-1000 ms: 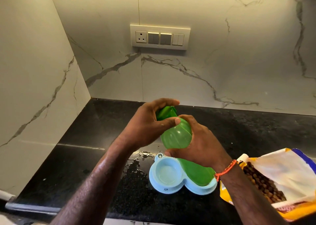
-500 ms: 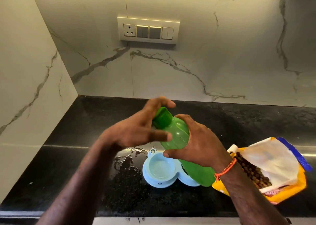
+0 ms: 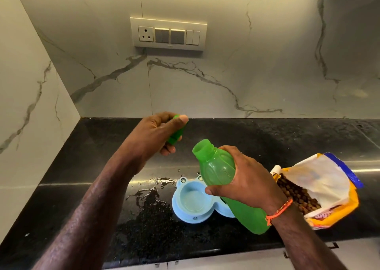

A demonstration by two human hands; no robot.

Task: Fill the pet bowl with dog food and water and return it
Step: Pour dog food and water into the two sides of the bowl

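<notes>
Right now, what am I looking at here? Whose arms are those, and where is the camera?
There is no machine here, only a person. The camera sits on the person's head and looks down, so you see their two arms reach out from the bottom of the picture.

The left hand holds a small green cap. The right hand holds a green bottle, tilted, with its mouth open.

Below lies a black stone counter. On it sits a light blue pet bowl; the cup you can see looks empty, and the bottle hides most of the other one. Spilled water shines beside it. To the right lies an open yellow bag of dog food, with brown pellets showing. On the marble wall is a switch panel.
</notes>
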